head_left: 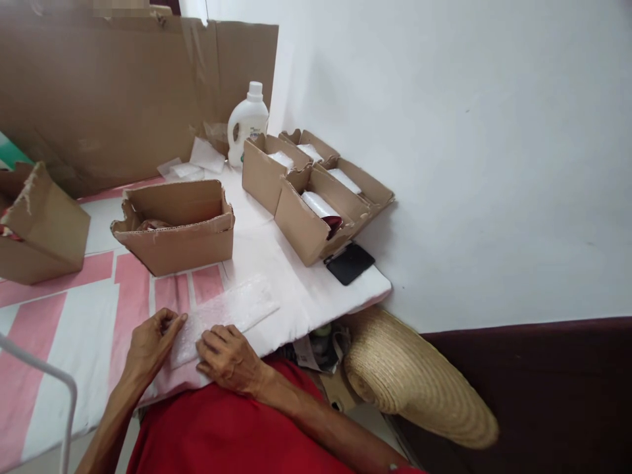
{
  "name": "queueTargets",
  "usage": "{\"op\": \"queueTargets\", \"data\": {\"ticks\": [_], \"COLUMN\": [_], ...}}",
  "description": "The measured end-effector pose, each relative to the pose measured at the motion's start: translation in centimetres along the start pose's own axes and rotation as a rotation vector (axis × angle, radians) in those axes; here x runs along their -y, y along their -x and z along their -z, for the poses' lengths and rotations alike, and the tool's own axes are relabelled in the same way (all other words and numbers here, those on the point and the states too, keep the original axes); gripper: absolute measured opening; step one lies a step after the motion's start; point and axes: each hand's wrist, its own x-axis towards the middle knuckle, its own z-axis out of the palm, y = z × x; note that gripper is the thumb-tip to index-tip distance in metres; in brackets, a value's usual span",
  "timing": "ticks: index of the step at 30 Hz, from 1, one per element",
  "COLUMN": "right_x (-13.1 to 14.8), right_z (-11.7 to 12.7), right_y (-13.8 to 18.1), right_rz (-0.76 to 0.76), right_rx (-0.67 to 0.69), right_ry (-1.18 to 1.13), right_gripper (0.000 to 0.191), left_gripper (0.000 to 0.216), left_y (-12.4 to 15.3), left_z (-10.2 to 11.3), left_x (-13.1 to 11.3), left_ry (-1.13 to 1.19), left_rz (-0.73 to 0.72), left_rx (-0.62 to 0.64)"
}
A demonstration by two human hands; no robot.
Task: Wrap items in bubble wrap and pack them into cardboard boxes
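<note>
A sheet of clear bubble wrap (232, 309) lies flat on the pink and white cloth at the table's near edge. My left hand (152, 342) rests on its left end, fingers curled over the edge. My right hand (230, 359) presses down on its near side, fingers bent, palm down. Neither hand lifts the sheet off the cloth.
An open cardboard box (178, 227) stands just beyond the wrap. Several small open boxes (316, 197) with white wrapped items sit at the right, a black flat object (349, 263) beside them. A white bottle (247, 122) stands at the back. A straw hat (415, 378) lies below the table.
</note>
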Motion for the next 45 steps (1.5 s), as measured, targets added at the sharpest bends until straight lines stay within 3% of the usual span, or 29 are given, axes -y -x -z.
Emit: {"op": "queueTargets", "data": {"ticks": [6,10,14,19,23,26,29,32,35,37,40,45], "right_x": [0.1,0.0,-0.1,-0.1,0.2,0.4,0.3,0.0,-0.2,-0.1,0.0,-0.3], "right_z": [-0.3,-0.5,-0.4,-0.5,-0.3,0.5,1.6,2.5,2.7,2.5,2.1,2.7], "right_y": [0.0,0.1,0.2,0.6,1.3,1.8,2.1,2.1,2.1,2.3,2.8,3.5], "right_rz": [-0.029,-0.012,0.013,0.017,-0.206,-0.463,-0.649,-0.765,-0.820,-0.867,-0.902,-0.755], "right_rx": [0.006,-0.002,-0.038,-0.112,-0.292,-0.341,-0.293,-0.288,-0.318,-0.329,-0.336,-0.427], "right_ry": [0.019,0.041,0.042,-0.006,-0.289,-0.557,-0.711,-0.728,-0.757,-0.861,-0.940,-0.509], "right_gripper": [0.024,0.025,0.026,0.014,0.012,0.014,0.015,0.022,0.019,0.009,0.018,0.028], "left_gripper": [0.044,0.049,0.053,0.054,0.049,0.057,0.052,0.035,0.036,0.043,0.047,0.042], "left_y": [0.1,0.4,1.8,3.8,4.6,5.0,5.3,5.1,4.6,4.4,4.2,4.1], "left_z": [0.5,1.0,1.1,0.2,-0.7,-0.9,-1.1,-2.2,-3.9,-4.9,-5.8,-5.9], "left_x": [0.4,0.1,-0.9,-1.0,-0.5,-0.7,-1.4,-1.6,-1.3,-0.9,-0.6,-0.6], "left_ry": [0.024,0.041,0.286,0.553,0.820,0.916,0.653,0.340,0.110,-0.034,-0.194,-0.341], "left_rz": [0.029,0.081,0.239,0.381,0.378,0.273,0.100,-0.262,-0.601,-0.734,-0.869,-0.964], "left_rx": [0.021,0.159,0.324,0.388,0.392,0.352,0.305,0.156,0.024,-0.019,-0.072,-0.100]}}
